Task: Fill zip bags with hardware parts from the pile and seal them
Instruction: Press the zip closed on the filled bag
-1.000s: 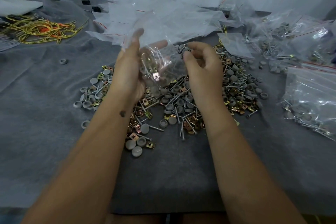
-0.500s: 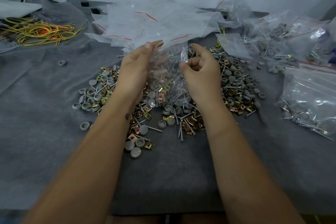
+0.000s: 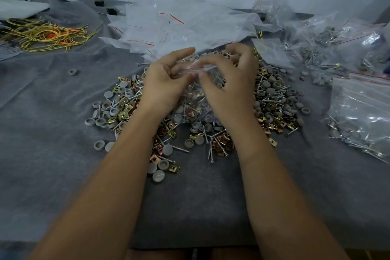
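Over the middle of a grey-covered counter (image 3: 52, 154), a person's left hand (image 3: 163, 82) and right hand (image 3: 230, 88) meet at the mouth of a small clear zip bag (image 3: 195, 88), held just above the pile of hardware parts (image 3: 272, 103). Both hands pinch the bag's top edge between thumb and fingertips, the left near one end of the strip and the right toward the other, with the remaining fingers loosely curled. The grip suggests the seal is being pressed closed along its red-lined strip (image 3: 197, 67), and holding the bag low over the pile would let any spilled piece fall back among the rest.

The bag is thin, creased and see-through; screws, grey caps and brass-coloured clips show faintly inside its lower part, between the wrists. Whether the strip is fully shut cannot be told. The pile spreads left and right of the hands, a mix of grey round caps, long screws and gold and copper clips.

Farther back lies a heap of empty bags (image 3: 179, 25) with red lines. Filled bags (image 3: 358, 112) rest at the right edge, more of them far right. Yellow and orange cords (image 3: 46, 36) sit far left.
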`<action>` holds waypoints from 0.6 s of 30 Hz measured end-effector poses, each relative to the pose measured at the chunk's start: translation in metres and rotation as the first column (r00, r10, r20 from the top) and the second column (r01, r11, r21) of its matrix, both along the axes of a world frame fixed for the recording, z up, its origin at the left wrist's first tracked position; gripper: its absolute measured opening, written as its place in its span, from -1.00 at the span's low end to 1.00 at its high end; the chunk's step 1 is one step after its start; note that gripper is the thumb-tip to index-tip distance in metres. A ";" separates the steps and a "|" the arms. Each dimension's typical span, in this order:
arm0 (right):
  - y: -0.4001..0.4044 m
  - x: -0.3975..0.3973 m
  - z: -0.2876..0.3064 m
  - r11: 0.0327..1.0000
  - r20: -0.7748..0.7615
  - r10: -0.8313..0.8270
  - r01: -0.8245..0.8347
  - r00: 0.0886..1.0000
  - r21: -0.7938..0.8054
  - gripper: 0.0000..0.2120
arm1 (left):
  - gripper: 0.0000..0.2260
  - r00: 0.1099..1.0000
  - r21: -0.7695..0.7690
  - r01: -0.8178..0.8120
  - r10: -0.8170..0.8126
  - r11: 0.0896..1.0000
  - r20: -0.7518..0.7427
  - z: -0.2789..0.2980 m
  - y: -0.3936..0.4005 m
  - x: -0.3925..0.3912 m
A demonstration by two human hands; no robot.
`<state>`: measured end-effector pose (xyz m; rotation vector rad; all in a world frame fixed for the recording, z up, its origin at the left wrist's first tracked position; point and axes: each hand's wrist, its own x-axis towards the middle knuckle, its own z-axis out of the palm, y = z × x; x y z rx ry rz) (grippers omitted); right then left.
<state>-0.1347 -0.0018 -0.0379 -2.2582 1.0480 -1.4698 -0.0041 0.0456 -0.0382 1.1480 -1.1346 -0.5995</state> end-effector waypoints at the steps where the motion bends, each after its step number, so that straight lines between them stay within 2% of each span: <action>1: -0.001 0.000 -0.001 1.000 -0.025 -0.022 0.022 0.999 -0.009 -0.86 | -0.58 0.999 -0.003 0.000 0.000 1.000 -0.034 0.000 0.000 -0.001; 3: -0.002 0.000 -0.001 0.998 -0.037 -0.058 0.057 0.998 -0.023 -0.93 | -0.62 0.995 0.017 -0.048 0.050 0.999 -0.083 0.000 -0.002 0.000; 5: -0.002 0.000 -0.002 0.997 -0.039 -0.073 0.073 0.997 -0.024 -0.93 | -0.69 0.993 0.055 -0.105 0.108 0.993 -0.056 0.000 -0.003 0.001; 9: -0.002 0.001 -0.002 0.997 -0.082 -0.073 0.074 0.994 0.011 -0.90 | -0.80 0.997 0.079 -0.066 0.064 0.995 0.034 -0.002 -0.002 0.000; 18: 0.001 0.002 0.000 0.999 -0.033 -0.040 0.040 0.999 0.015 -0.96 | -0.71 0.986 0.061 -0.059 0.049 0.996 0.158 -0.001 0.001 -0.005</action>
